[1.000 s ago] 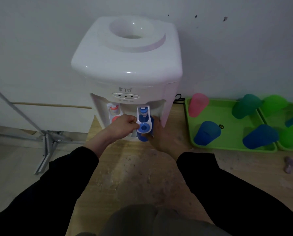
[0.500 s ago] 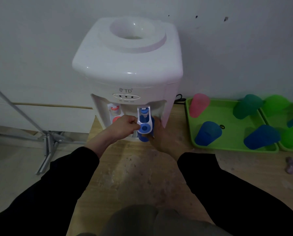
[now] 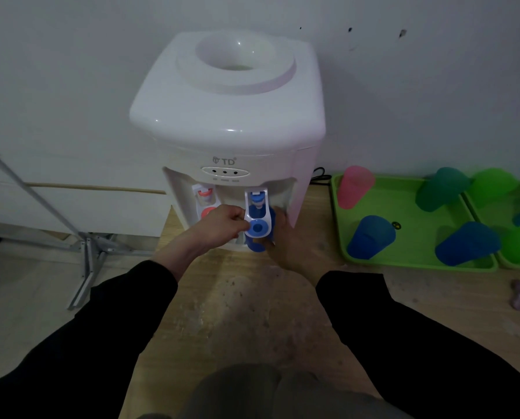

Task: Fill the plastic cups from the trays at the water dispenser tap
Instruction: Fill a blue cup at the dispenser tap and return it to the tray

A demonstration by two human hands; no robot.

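Since a moment ago: almost nothing has shifted; both hands sit at the blue tap as they did, and only the view has drifted a touch.
Left hand: the left hand (image 3: 222,226) is curled shut, its fingers pinching the edge of the blue tap lever (image 3: 258,219) on the water dispenser (image 3: 228,116).
Right hand: the right hand (image 3: 286,240) is wrapped around a blue cup (image 3: 257,245), held up close beneath the spout.
Cup position: it sits between the two hands, just under the lever, mostly hidden by the lever and fingers; how full it is cannot be told.
Risk, overflow: with the rim out of sight from above, water could top the cup and run onto the wooden tabletop (image 3: 237,313) if the lever is held too long.
Risk, misalignment: if the cup drifts off the spout, the stream would miss and wet the right hand.
Risk, squeeze: a soft plastic cup gripped hard may buckle and slop when lifted away.
Waiting cups: a pink cup (image 3: 354,187) and others lie tipped in the green tray (image 3: 403,207), well apart to the right.
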